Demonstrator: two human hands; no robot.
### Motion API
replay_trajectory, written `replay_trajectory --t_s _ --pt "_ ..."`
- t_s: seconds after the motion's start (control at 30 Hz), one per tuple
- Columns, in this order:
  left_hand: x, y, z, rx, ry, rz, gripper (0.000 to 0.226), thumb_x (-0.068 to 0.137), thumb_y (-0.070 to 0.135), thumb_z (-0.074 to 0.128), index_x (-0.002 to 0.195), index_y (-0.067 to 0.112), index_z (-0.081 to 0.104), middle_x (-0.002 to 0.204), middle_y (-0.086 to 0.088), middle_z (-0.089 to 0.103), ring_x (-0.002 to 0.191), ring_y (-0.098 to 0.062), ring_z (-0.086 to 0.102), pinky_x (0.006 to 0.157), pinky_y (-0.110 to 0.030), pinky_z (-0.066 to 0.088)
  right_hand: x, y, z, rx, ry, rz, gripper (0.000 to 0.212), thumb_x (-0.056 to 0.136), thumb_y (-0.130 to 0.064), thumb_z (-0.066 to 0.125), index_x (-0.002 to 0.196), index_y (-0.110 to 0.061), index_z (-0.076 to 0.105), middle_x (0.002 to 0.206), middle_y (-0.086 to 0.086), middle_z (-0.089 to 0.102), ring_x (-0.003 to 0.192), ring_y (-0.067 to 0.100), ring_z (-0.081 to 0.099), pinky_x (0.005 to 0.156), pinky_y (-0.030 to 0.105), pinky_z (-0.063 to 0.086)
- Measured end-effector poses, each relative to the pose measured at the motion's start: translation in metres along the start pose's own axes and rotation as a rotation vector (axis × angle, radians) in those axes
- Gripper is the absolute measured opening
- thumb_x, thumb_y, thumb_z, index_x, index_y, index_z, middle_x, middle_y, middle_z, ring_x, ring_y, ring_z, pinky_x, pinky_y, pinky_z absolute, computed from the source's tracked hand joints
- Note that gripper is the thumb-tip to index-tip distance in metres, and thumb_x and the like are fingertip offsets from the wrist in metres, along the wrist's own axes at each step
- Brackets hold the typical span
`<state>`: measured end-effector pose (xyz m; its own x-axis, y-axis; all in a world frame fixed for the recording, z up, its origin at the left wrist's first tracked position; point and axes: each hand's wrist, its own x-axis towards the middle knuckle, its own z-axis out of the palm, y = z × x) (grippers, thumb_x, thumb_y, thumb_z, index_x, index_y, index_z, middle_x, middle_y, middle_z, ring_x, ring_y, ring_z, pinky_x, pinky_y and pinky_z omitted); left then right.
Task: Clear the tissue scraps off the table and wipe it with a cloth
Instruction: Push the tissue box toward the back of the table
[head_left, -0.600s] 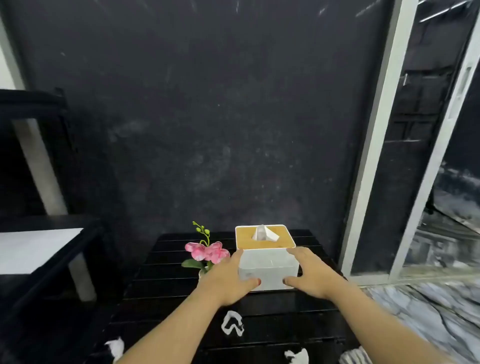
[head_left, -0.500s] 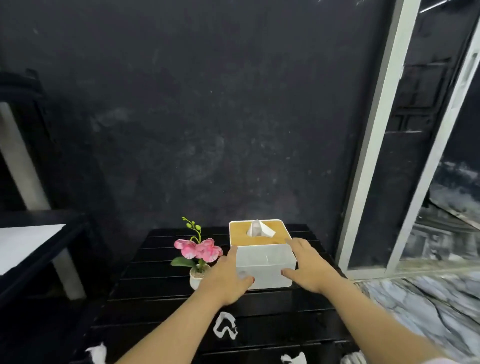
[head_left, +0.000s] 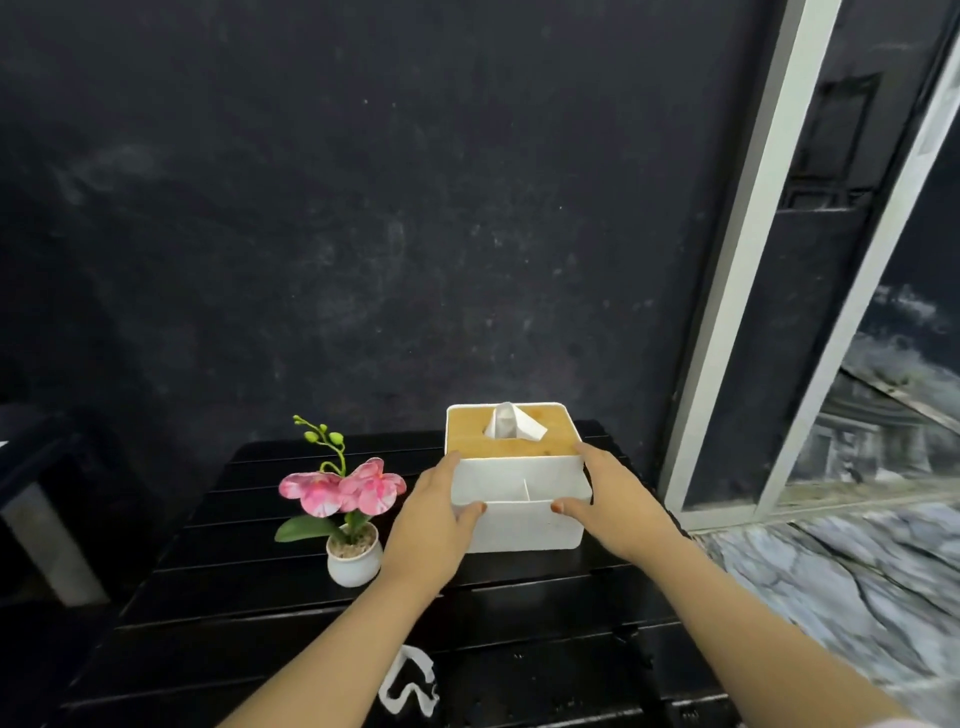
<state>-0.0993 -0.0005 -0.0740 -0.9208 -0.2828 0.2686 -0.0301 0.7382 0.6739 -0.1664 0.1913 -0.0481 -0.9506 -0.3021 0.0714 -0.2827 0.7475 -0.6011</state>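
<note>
**Head view: tissue box in both hands, scraps not yet cleared**

Head view only, so one pass. I grip the tissue box (head_left: 514, 493) with both hands: my left hand (head_left: 426, 525) clasps its 9 o'clock side, thumb on the front rim, and my right hand (head_left: 613, 504) clasps the 3 o'clock side the same way. The box sits toward 12 o'clock on the black slatted table (head_left: 249, 613), its long axis running 9 to 3, open compartments facing me, a tissue standing out of the wooden lid. Just beside it at 9 o'clock stands a small potted orchid (head_left: 348, 519).

I judge the task barely begun. One torn tissue scrap (head_left: 410, 680) lies at 6 o'clock between my forearms, its length running roughly 12 to 6. No cloth is in view, and no wiping looks done.
</note>
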Motion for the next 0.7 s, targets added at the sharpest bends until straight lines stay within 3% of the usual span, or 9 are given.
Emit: replay_trajectory --t_s 0.5,0.7 --pt "0.073 0.002 0.028 -0.120 -0.069 -0.060 0.061 0.088 0.024 0.060 0.141 0.028 0.032 0.137 -0.003 0.049 0.118 -0.024 0.051 0.099 -0.042 0.046 0.056 0.019 0.003 0.001 0.095 0.055 0.062 0.082 -0.034 0.066 0.134 -0.026 0.033 0.131 0.001 0.051 0.113 0.024 0.054 0.092 0.044 0.049" --pt "0.101 -0.004 0.035 -0.136 -0.103 -0.070 0.060 0.088 0.024 0.060 0.141 0.030 0.032 0.139 -0.004 0.048 0.116 -0.025 0.053 0.094 -0.039 0.047 0.075 0.023 0.006 -0.005 0.123 0.056 0.060 0.082 -0.035 0.065 0.132 -0.026 0.033 0.128 0.002 0.052 0.110 0.024 0.055 0.088 0.044 0.051"
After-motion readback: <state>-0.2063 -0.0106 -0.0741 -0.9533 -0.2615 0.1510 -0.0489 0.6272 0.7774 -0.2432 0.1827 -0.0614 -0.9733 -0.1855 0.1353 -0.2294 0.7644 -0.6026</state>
